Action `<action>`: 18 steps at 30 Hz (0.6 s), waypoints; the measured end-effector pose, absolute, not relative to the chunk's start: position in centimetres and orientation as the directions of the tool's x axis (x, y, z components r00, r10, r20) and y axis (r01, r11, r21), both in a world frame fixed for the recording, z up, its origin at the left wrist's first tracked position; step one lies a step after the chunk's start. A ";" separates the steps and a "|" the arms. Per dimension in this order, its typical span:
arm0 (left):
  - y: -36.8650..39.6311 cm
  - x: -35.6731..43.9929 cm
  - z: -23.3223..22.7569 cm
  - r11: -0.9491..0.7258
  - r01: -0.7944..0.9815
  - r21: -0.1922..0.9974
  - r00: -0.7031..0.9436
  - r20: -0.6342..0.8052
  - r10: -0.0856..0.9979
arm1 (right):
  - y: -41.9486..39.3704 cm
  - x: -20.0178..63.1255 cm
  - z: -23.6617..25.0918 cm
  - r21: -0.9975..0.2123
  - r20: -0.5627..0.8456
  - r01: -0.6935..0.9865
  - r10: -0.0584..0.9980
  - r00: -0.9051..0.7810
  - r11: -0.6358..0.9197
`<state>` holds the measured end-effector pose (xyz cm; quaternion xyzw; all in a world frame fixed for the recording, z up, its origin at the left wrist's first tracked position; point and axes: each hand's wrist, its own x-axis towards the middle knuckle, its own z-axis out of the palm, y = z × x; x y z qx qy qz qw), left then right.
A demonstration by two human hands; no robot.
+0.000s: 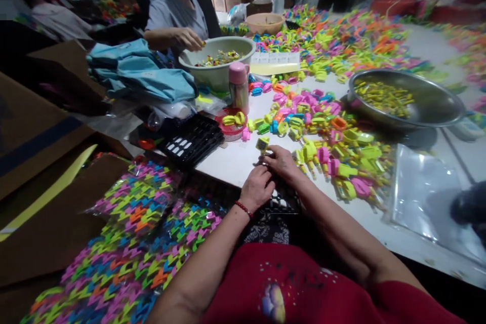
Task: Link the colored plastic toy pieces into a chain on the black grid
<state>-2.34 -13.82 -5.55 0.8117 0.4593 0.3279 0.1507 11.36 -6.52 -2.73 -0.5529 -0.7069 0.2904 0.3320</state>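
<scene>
My left hand (257, 188) and my right hand (280, 162) meet at the near edge of the white table (235, 159), fingers curled together over a black tray (283, 203) on my lap. Something small sits between the fingertips; I cannot tell what it is. Just beyond my right hand stands a yellow plastic toy piece (262, 144). A spread of small pink, yellow and green plastic pieces (322, 136) lies to the right of my hands. My left wrist wears a red bead bracelet.
A steel bowl (436, 111) of yellow parts stands right; a pink-capped bottle (239, 87), red basket (231, 131) and stacked black trays (192, 143) left. Bags of coloured pieces (132, 233) lie beside my lap. Another person's hand (186, 38) reaches into a green bowl (218, 73).
</scene>
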 end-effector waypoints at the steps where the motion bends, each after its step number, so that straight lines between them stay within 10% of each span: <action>1: -13.8 -2.3 -5.7 -0.538 0.633 0.556 0.358 0.406 0.841 | -7.2 12.6 -2.5 -0.758 0.176 0.613 0.975 -0.137 0.223; 10: -13.0 -2.9 -5.4 -0.361 0.468 0.807 0.041 0.388 0.921 | -12.9 21.7 -2.9 -0.196 0.028 0.973 0.993 -0.118 0.121; 14: -10.4 -3.7 -4.7 -0.104 0.437 0.893 -0.130 0.177 0.976 | -12.0 20.1 -1.6 -0.468 0.067 0.880 0.996 -0.053 0.078; 18: -8.3 -4.1 -4.7 -0.190 0.494 0.848 0.028 0.203 0.979 | -9.7 16.5 -0.8 -0.827 0.010 0.560 0.998 -0.058 0.041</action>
